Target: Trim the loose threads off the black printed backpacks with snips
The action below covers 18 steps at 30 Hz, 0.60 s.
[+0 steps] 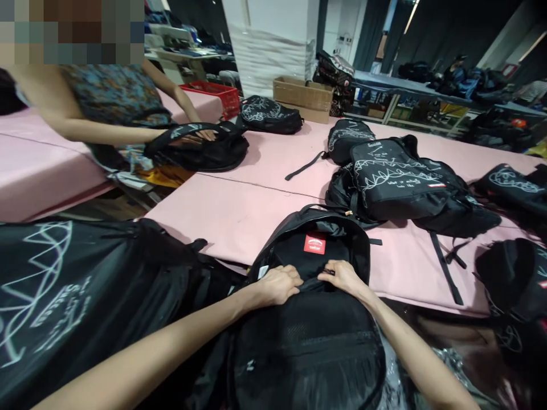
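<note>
Both hands meet on the opening of a black fabric backpack (307, 347) that lies at the near edge of the pink-covered table (256, 205). Its top flap is thrown back to show a red square label (315, 243). The left hand (277, 285) has its fingers curled down, gripping the fabric at the opening's edge. The right hand (344, 277) is closed in a pinch on the same edge, perhaps on a zip pull, though that is too small to be sure.

At 9 o'clock a black bag with white line drawing (64, 296) crowds the left forearm. At 1 o'clock lies a heap of black printed backpacks (397, 182), straps trailing. At 11 o'clock another person's hand (205, 135) rests on a further black backpack (200, 154). Beyond, near 12, stand a brown cardboard box (303, 94) and a red plastic basket (213, 94).
</note>
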Each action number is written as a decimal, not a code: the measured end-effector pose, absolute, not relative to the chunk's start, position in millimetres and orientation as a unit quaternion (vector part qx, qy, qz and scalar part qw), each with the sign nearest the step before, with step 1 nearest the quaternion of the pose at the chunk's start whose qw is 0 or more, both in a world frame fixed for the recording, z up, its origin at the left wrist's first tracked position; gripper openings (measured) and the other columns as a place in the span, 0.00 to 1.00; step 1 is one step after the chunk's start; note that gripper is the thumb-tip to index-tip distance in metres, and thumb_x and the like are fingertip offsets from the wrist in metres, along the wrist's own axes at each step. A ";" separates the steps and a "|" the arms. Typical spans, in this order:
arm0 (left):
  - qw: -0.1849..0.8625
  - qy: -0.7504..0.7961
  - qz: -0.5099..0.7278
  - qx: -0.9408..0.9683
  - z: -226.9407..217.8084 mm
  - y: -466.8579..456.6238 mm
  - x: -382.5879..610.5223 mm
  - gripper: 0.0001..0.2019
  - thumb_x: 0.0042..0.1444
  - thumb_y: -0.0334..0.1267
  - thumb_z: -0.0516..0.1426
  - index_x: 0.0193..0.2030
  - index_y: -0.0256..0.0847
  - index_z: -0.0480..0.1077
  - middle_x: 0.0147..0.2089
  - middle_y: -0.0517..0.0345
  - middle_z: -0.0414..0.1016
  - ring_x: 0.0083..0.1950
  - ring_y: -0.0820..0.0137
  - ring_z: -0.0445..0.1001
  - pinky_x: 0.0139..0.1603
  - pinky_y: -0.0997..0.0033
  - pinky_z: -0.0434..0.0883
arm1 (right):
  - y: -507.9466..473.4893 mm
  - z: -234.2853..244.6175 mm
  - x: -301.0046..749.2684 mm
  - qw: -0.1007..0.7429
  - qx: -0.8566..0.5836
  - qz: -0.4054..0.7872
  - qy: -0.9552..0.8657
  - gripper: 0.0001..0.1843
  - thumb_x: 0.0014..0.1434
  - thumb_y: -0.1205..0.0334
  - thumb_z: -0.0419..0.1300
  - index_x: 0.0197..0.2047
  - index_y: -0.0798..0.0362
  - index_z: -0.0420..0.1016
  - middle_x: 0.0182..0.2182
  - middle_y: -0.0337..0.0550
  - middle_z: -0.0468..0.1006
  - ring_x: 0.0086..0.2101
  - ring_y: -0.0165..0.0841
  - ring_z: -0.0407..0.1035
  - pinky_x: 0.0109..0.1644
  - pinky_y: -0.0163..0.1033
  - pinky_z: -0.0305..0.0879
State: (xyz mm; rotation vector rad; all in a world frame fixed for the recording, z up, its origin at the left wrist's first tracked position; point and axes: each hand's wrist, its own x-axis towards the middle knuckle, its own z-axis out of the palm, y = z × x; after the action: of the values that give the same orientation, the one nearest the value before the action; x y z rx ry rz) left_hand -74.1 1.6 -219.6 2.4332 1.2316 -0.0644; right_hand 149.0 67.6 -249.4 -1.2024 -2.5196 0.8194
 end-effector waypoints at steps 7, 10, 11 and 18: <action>0.204 0.447 -0.003 0.871 -227.4 2.9 -67.4 0.16 0.59 0.39 0.50 0.55 0.50 0.62 0.56 0.55 0.67 0.63 0.57 0.54 0.51 0.53 0.58 | 43.9 -260.2 176.6 0.111 -0.430 0.313 -0.840 0.19 0.55 0.51 0.57 0.18 0.52 0.67 0.21 0.36 0.67 0.22 0.28 0.61 0.27 0.34 0.50; 0.220 0.452 -0.013 0.864 -229.4 5.2 -63.8 0.17 0.59 0.39 0.50 0.56 0.50 0.61 0.59 0.54 0.65 0.65 0.57 0.51 0.52 0.48 0.58 | 42.2 -257.2 174.7 0.117 -0.438 0.315 -0.834 0.17 0.55 0.52 0.57 0.19 0.52 0.70 0.22 0.37 0.69 0.23 0.29 0.64 0.28 0.35 0.54; 0.227 0.457 -0.014 0.860 -230.2 7.1 -64.4 0.18 0.59 0.38 0.49 0.56 0.50 0.61 0.60 0.54 0.64 0.66 0.57 0.50 0.53 0.47 0.58 | 42.4 -254.6 175.0 0.136 -0.436 0.324 -0.829 0.16 0.56 0.52 0.57 0.22 0.52 0.72 0.23 0.38 0.71 0.24 0.30 0.65 0.30 0.35 0.57; 0.374 0.519 0.104 0.762 -198.7 61.1 -92.9 0.26 0.51 0.38 0.54 0.58 0.39 0.60 0.62 0.47 0.62 0.60 0.60 0.62 0.57 0.58 0.62 | 36.2 -231.5 238.1 0.457 -0.572 0.329 -0.596 0.20 0.57 0.49 0.53 0.41 0.54 0.76 0.36 0.48 0.78 0.37 0.37 0.70 0.42 0.41 0.65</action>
State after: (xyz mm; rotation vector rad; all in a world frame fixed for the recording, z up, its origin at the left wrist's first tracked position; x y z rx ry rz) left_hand -92.9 61.1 -198.7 1.9511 1.3294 0.2655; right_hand 238.1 36.2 -231.5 -1.4109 -1.4691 0.8098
